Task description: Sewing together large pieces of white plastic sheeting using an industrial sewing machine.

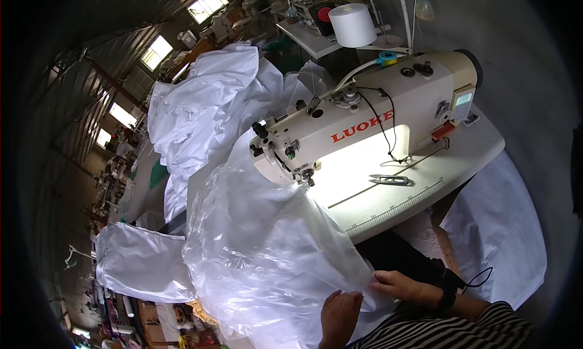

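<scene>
A large shiny white sheet, partly like translucent plastic film, spreads from the sewing machine down toward me. Its far part passes by the needle area, where the presser foot is hard to make out. My right hand pinches the sheet's near right edge between thumb and fingers. Close beside it, lower and to the left, my left hand is closed on the same sheet, its fingertips curled at the edge. Grey thread snips lie on the lit machine bed, beyond both hands.
Heaped white fabric lies behind the machine, and a folded white piece sits at the left. More white cloth hangs at the right. A thread cone stands at the back. A black cord dangles over the machine arm.
</scene>
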{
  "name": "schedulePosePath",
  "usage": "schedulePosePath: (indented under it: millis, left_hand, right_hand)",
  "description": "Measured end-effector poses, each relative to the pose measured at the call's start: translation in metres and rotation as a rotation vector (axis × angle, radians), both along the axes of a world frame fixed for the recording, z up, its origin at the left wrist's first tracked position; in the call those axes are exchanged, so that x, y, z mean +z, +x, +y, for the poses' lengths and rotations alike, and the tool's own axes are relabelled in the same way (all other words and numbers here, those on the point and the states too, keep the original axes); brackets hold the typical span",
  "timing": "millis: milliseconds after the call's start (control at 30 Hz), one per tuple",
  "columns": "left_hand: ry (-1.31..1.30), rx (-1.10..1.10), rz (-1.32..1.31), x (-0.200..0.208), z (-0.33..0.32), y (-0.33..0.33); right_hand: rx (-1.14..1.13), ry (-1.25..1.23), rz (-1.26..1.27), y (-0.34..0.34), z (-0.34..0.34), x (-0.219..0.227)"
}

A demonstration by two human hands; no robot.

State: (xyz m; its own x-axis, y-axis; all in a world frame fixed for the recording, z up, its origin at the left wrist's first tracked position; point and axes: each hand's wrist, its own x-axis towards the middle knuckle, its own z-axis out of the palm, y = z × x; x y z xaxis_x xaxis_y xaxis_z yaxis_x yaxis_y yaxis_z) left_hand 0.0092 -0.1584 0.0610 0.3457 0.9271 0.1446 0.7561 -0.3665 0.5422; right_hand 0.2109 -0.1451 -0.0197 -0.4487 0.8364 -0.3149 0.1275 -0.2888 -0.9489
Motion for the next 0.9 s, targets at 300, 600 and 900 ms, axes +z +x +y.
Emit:
schedulePosePath:
  millis: [300,600,900]
  left_hand:
    - [-0.192,-0.243,0.044,0.026,0.003,0.027]
    - [0.087,0.372,0.359,-0.007,0.123,-0.122]
    - [0.14,0.358,0.427,-0.026,0.215,-0.146]
  right_hand:
    - [-0.229,0.722,-0.528,-0.033,0.03,0.037]
    - [0.087,0.882,-1.001,-0.061,0.044,0.049]
    - [-0.041,0.895,-1.015,-0.093,0.133,0.062]
